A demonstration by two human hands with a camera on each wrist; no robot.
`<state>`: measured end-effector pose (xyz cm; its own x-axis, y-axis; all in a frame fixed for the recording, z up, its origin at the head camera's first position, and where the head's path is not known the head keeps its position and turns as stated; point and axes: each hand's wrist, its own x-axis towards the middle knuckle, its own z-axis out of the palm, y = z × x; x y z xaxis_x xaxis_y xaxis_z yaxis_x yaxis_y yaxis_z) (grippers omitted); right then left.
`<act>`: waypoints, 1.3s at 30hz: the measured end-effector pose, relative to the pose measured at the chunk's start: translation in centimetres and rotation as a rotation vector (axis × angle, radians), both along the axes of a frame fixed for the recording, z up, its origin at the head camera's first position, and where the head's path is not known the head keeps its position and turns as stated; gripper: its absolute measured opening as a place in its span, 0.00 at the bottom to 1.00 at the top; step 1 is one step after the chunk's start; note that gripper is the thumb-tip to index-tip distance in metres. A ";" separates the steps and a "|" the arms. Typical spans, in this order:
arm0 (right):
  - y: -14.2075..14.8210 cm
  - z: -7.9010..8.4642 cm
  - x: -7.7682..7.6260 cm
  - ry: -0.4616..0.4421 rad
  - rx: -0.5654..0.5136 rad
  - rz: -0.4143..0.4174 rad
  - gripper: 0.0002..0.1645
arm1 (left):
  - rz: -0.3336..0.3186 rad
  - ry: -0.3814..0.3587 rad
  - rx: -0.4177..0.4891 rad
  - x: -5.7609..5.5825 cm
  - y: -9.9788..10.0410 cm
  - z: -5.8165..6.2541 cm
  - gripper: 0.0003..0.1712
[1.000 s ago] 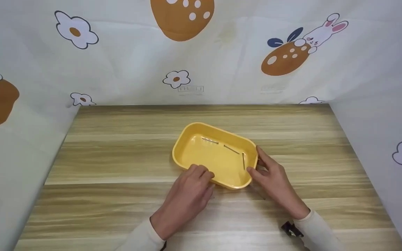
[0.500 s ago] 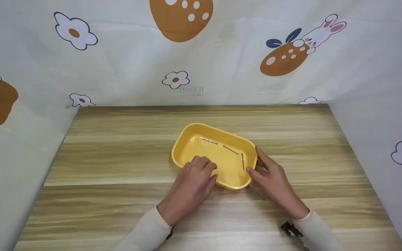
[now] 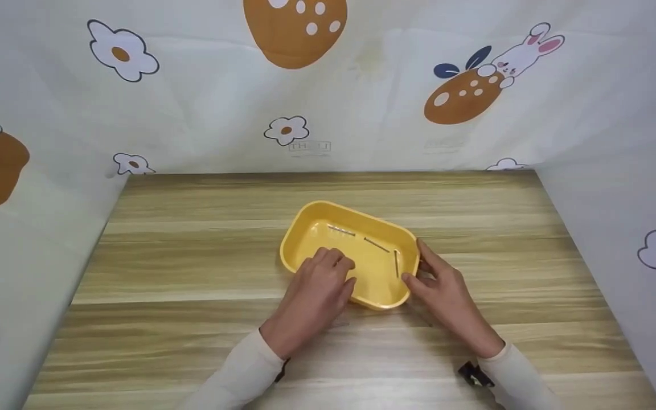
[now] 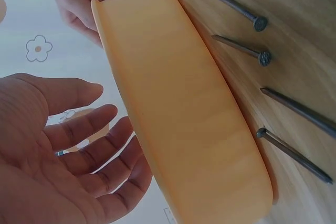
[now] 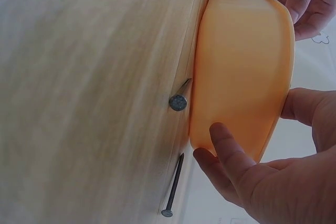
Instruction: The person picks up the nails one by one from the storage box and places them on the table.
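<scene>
A shallow yellow plastic tray (image 3: 356, 216) sits at an angle on the table. Inside it lie three nails: one by the far wall (image 3: 341, 230), a second nail (image 3: 376, 245) right of that, and a third nail (image 3: 396, 263) along the right side. My left hand (image 3: 314, 293) hovers over the near rim, fingers loosely bent and reaching above the tray floor. The left wrist view shows nothing in that hand. My right hand (image 3: 445, 293) grips the tray's right end, thumb at the rim and fingers against the outer wall (image 5: 241, 77).
On the wood table outside the tray lie several more nails, such as one nail (image 4: 239, 9) and another nail (image 4: 299, 111) in the left wrist view. Two show in the right wrist view, a nail (image 5: 178, 100) and a lower nail (image 5: 173, 187). Patterned sheets (image 3: 191, 102) enclose the table.
My left hand has moved from the tray's near rim forward and over the inside, its fingers parting a little. The right hand, tray and nails inside look the same.
</scene>
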<state>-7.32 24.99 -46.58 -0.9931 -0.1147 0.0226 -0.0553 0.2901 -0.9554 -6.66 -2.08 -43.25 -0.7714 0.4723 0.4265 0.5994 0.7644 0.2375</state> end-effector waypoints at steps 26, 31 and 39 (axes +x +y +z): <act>0.0 0.0 0.1 0.012 0.005 -0.008 0.49 | 0.020 -0.027 -0.041 -1.9 1.1 -0.4 0.08; -0.1 0.0 0.1 0.010 0.013 -0.008 0.49 | 0.027 -0.071 -0.042 -2.2 1.2 -0.5 0.08; -0.1 0.1 0.1 0.007 0.005 -0.007 0.49 | 0.031 -0.076 -0.057 -2.6 1.3 -0.5 0.07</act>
